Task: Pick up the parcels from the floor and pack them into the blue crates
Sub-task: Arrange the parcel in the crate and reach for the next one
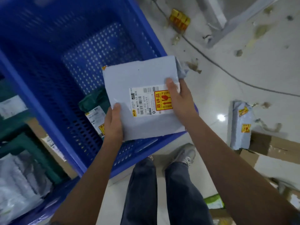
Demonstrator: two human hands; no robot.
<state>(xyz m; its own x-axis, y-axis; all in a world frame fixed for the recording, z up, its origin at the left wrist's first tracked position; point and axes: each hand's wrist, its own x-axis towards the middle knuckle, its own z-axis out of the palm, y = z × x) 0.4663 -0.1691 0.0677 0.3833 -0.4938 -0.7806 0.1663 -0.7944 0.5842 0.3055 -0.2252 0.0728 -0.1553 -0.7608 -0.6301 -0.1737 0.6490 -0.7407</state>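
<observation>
— What does each grip hold?
— Left hand and right hand both clamp the grey parcel, thumbs on top.
— Where is it?
— Over the blue crate, above a green parcel lying inside.

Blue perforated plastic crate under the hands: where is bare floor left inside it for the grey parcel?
The blue perforated plastic crate has a bare bottom across its far and middle part. Its near corner is taken by a dark green plastic parcel. Both the left hand and right hand grip the flat grey plastic parcel above the near right rim.
</observation>
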